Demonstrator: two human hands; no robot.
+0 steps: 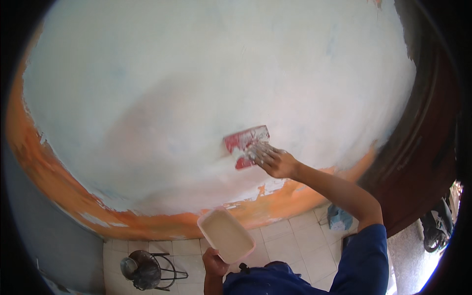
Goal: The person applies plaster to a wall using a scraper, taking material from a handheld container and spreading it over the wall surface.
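Observation:
My right hand (pixel 270 158), smeared with white filler, grips a red putty spreader (pixel 241 142) and presses it against the wall (pixel 187 98). White filler streaks the spreader's face. Most of the wall carries a whitish coat, with orange paint showing along its left and lower edges. Down by my body, my left hand (pixel 215 263) is closed on the rim of a pale pink rectangular tub (pixel 200 221). Cream-coloured filler (pixel 227 236) lies inside the tub.
On the tiled floor (pixel 290 243) at lower left stands a round stool (pixel 147 260) with a metal container (pixel 129 267) on it. A blue bag (pixel 339 218) sits near the wall's foot. Dark brown surface (pixel 418 147) borders the right; a grey wall (pixel 54 231) borders the left.

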